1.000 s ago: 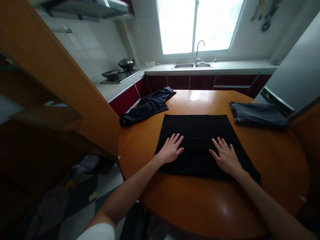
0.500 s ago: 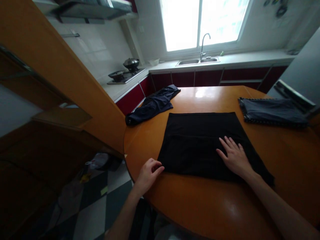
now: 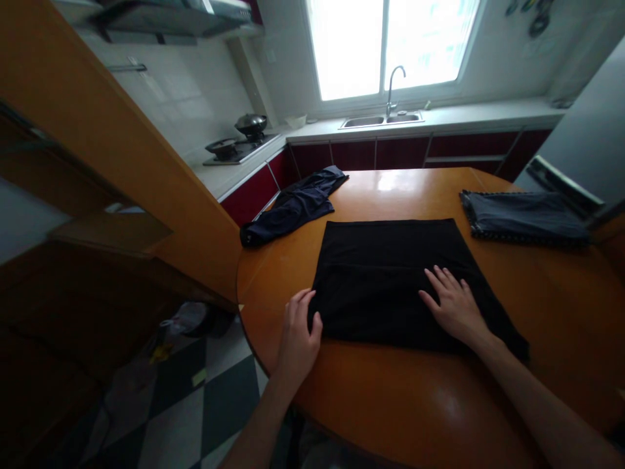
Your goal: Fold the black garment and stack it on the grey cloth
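Observation:
A black cloth [image 3: 385,273] lies folded flat in the middle of the round wooden table [image 3: 400,404]. My left hand [image 3: 297,332] is at the cloth's near left edge, fingers held together and the thumb over the fabric, pinching that edge. My right hand [image 3: 452,306] lies flat on the right part of the cloth with its fingers spread, pressing it down.
A crumpled dark blue garment [image 3: 293,205] lies at the table's far left. A folded grey-blue garment [image 3: 522,218] sits at the far right. Beyond are a counter with a sink [image 3: 381,120] and a stove [image 3: 239,143]. A wooden partition [image 3: 122,143] stands to the left.
My left hand slid off the top of the cloth to its left side, then closed in on the near left edge. My right hand stayed flat on the cloth.

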`<state>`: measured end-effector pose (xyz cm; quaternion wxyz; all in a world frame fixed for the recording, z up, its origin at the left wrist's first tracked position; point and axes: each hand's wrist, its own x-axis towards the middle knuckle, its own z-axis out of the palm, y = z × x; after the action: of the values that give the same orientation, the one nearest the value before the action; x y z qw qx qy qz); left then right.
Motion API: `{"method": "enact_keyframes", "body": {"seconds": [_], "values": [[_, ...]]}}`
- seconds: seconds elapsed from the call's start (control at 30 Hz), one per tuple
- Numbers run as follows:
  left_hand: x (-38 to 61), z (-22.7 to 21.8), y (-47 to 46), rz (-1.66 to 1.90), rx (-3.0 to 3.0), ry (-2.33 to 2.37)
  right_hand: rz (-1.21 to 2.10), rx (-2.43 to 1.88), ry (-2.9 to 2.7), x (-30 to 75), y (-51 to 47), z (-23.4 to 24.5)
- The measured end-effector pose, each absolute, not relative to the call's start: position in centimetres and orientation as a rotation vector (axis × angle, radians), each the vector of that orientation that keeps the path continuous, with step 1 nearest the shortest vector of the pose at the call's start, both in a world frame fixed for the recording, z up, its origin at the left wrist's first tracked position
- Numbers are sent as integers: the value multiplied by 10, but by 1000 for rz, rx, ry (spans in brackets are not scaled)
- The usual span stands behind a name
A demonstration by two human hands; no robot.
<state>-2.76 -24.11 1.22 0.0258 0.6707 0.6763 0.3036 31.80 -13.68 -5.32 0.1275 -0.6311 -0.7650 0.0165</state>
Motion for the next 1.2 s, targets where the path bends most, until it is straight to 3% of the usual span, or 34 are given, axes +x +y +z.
{"method": "enact_keyframes", "body": {"seconds": [0.13, 0.33, 0.77, 0.97, 1.2], "values": [[-9, 8, -222, 679, 2385, 1711, 73, -1847, -2212, 317, -137, -51], [-18, -18, -216, 245, 2613, 1703, 127, -1854, -2211, 315, -137, -48], [-30, -10, -200, 310, 2336, 1722, 152, -2128, -1870, 368, -127, -44], [-58, 21, -102, 607, 2313, 1743, 80, -1892, -1762, 397, -91, -19], [-76, 40, 26, 439, 2298, 1917, 158, -1801, -2022, 411, 12, 23]]}}
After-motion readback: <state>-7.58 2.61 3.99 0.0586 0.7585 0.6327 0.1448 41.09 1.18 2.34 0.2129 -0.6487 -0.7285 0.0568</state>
